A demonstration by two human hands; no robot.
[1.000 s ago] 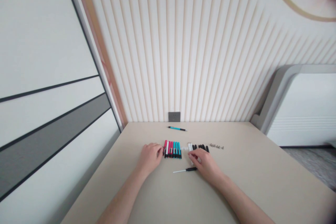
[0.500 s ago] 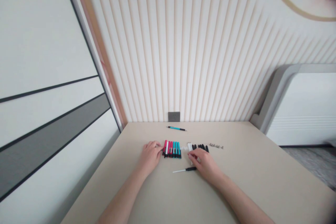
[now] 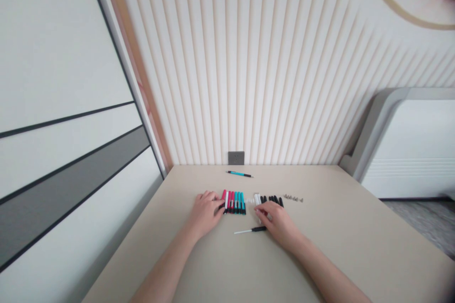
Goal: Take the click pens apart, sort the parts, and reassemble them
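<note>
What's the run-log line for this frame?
left hand: at pink-and-teal marker row | right hand: at white pens | nearby: small screwdriver

Both bare hands [image 3: 241, 215] rest low, fingers curled inward

Hmm, need separate points per hand.

Left hand [image 3: 204, 215] and right hand [image 3: 277, 222] rest palm-down, fingers curled

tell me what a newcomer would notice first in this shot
The eye goes first to the row of pink and teal markers in the middle of the beige table, with the left hand at its left end. Just right of that, the right hand sits at a row of white and black pieces, above a small black-handled screwdriver. Behind them, a pale ribbed wall panel rises from the table's far edge.
</note>
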